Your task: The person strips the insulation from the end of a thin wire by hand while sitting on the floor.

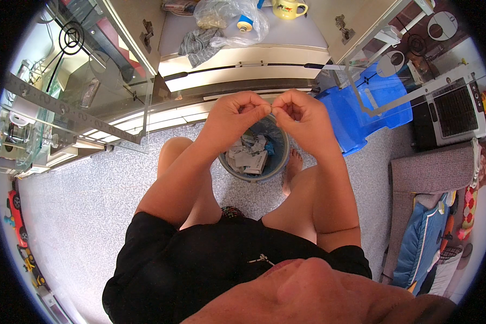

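My left hand (235,117) and my right hand (304,117) meet in front of me, the thumb and index finger of each pinched together. Their fingertips touch or nearly touch. Anything held between them is too small or too hidden to make out. Below the hands, between my legs, a round waste bin (263,179) stands on the speckled floor. Inside lie crumpled white paper (239,158), a small white box (256,163) bearing print, and a piece of blue wrapping (269,148). My left hand and forearm cover part of the bin's left side.
Ahead, an open cabinet shelf (299,36) carries a grey striped cloth (200,43), a clear plastic bag (227,12), a blue-capped tube (245,23) and a yellow mug (286,9). Glass-panelled doors (117,81) flank it. A blue plastic stool (336,117) and a sofa (429,166) stand right.
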A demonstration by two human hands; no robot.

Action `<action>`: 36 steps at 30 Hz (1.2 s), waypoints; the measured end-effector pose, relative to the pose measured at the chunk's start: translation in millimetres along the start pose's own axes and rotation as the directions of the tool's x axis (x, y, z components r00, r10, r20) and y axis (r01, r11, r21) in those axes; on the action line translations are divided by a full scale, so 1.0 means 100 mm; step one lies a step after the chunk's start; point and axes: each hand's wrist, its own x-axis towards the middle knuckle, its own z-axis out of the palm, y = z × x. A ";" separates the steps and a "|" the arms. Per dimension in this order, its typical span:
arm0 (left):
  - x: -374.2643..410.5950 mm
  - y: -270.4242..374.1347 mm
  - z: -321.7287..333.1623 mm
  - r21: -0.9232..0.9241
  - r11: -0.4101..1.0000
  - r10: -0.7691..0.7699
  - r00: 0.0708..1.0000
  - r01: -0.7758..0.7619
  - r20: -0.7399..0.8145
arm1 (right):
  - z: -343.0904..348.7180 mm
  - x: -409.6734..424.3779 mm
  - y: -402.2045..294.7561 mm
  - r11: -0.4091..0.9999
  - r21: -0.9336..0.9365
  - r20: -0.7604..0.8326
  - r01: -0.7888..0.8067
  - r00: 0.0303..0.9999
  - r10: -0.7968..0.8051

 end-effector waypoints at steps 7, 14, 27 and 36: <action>0.01 -0.02 -0.01 0.028 0.999 0.025 0.999 -0.026 0.025 | 0.01 -0.02 -0.05 0.997 -0.072 -0.020 0.033 0.999 -0.034; 0.03 -0.12 0.03 -0.031 0.999 0.044 0.999 -0.043 0.019 | 0.02 -0.02 -0.11 0.984 -0.170 -0.029 0.048 0.998 -0.054; 0.03 -0.08 -0.02 -0.076 0.996 -0.032 0.997 0.037 0.064 | -0.02 -0.01 -0.04 0.998 -0.062 0.012 0.017 1.000 -0.016; 0.04 -0.15 0.03 -0.095 0.995 0.035 0.999 -0.032 0.033 | 0.03 -0.02 -0.12 0.984 -0.162 -0.044 0.072 0.996 -0.080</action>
